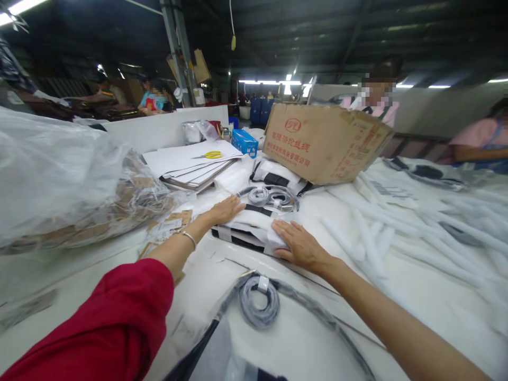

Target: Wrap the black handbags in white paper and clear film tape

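A black bundle partly wrapped in white sheeting (254, 225) lies on the table in front of me; it looks like a stack of wrapped bags. My left hand (227, 209) rests on its left end, fingers stretched forward. On its right end lies my right hand (299, 244), fingers extended over the white wrapping. Grey coiled straps (273, 197) sit on the far side of the bundle. Closer to me is another coiled grey strap (259, 301), held by a white band, beside a long plastic-covered handle (317, 304). The item below it is cut off by the frame.
A cardboard box (317, 140) stands behind the bundle. Yellow-handled scissors (212, 155) lie on white sheets (174, 159). A plastic bag of tags (79, 185) fills the left, and white foam strips (369, 238) lie right. Co-workers are beyond the table.
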Demonstrator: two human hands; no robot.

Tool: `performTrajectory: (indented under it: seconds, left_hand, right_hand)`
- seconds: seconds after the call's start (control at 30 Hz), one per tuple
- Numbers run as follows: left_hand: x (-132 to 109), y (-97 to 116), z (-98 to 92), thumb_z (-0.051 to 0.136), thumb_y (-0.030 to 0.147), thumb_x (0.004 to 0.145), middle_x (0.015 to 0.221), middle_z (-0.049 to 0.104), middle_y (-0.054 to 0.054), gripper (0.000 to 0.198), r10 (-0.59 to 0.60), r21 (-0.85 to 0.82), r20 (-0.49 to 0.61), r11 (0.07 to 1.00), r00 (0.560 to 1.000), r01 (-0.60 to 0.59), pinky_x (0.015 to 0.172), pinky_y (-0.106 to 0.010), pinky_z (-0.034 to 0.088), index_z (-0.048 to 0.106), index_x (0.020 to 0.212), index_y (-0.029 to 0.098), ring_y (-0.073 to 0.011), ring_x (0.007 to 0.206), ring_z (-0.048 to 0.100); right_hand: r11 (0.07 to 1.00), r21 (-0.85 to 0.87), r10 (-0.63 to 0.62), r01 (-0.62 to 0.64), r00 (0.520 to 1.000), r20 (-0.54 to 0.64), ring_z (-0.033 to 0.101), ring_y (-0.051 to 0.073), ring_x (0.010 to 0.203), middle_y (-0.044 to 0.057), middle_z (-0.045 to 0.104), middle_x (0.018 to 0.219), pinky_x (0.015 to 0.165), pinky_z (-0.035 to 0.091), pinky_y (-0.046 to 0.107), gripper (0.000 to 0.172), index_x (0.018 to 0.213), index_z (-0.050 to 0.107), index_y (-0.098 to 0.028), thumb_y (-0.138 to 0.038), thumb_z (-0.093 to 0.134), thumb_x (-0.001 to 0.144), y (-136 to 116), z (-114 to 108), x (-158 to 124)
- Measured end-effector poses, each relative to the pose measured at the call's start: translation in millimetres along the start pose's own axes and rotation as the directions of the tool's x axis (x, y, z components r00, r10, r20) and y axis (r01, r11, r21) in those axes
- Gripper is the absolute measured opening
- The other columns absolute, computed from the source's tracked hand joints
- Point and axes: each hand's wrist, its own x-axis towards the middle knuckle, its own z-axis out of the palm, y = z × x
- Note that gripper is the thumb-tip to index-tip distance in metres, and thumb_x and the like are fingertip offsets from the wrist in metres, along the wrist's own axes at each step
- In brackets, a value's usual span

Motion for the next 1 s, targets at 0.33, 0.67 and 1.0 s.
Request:
performTrajectory:
  seconds: [0.33, 0.67, 1.0]
  left_hand:
    - [-216.3, -1.8, 3.9, 0.042, 0.066, 0.088, 0.149, 0.046, -0.011, 0.066, -0.121, -0.445, -0.182, 0.895, 0.976, 0.028, 0.117, -0.044, 0.028, 0.049, 0.137, 0.022, -0.0294, 0.138, 0.041]
    - [-341.9, 55.6, 38.9, 0.059, 0.070, 0.077, 0.095, 0.072, -0.005, 0.053, 0.017, -0.884, 0.359, 0.326, 0.933, 0.334, 0.084, -0.029, 0.052, 0.069, 0.092, 0.021, -0.0221, 0.099, 0.063]
    - [-346.3, 81.1, 55.6, 0.090, 0.049, 0.045, 0.064, 0.066, 0.002, 0.063, -0.099, -0.851, 0.522, 0.003, 0.847, 0.525, 0.046, -0.024, 0.048, 0.063, 0.091, 0.016, -0.0136, 0.051, 0.058]
  right_hand:
    - [0.576, 0.496, 0.714, -0.650, 0.696, 0.082, 0.061, 0.035, 0.117, 0.011, 0.062, 0.134, 0.102, 0.048, 0.051, 0.060, 0.126, 0.062, -0.026, -0.061, 0.064, 0.077, -46.2, -64.7, -187.0]
    - [-0.311, 0.656, 0.590, -0.687, 0.401, 0.700, 0.065, 0.030, 0.110, 0.012, 0.070, 0.119, 0.090, 0.055, 0.040, 0.059, 0.107, 0.071, -0.023, -0.071, 0.062, 0.075, -181.5, -64.6, -318.1]
    - [-0.437, 0.746, 0.572, -0.503, 0.485, 0.662, 0.071, 0.022, 0.071, 0.008, 0.074, 0.079, 0.067, 0.058, 0.031, 0.036, 0.090, 0.067, -0.016, -0.048, 0.074, 0.076, -219.7, -56.7, -274.0]
